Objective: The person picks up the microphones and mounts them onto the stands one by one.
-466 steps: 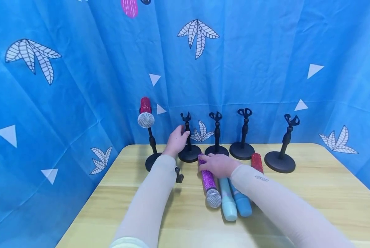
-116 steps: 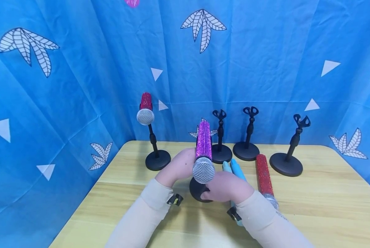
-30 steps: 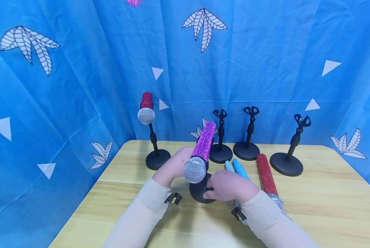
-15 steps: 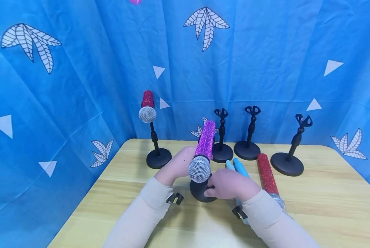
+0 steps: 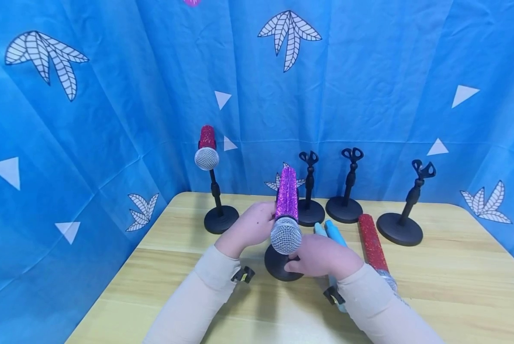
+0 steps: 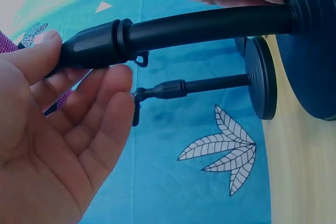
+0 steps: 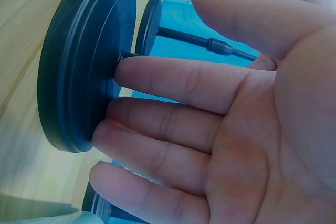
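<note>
A purple glittery microphone (image 5: 287,193) with a silver mesh head sits in the clip of a black desk microphone stand (image 5: 278,265), its head tilted down toward me. My left hand (image 5: 257,222) grips the upper collar (image 6: 97,43) of that stand between thumb and fingers, as the left wrist view shows. My right hand (image 5: 323,255) has its fingers extended, fingertips at the round base (image 7: 86,61) near the foot of the pole. In the head view the microphone's head hides part of the stand's pole.
A red microphone (image 5: 207,138) sits on another stand at the back left. Three bare stands (image 5: 309,191) line the back and right. Another red microphone (image 5: 372,241) lies at right; pale green and blue microphones (image 5: 334,233) lie partly under my right arm. A blue curtain (image 5: 368,95) hangs behind.
Earlier the purple microphone lay on the table under my right hand; now it is on a stand drawn nearer. Over the last second its head has swung rightward.
</note>
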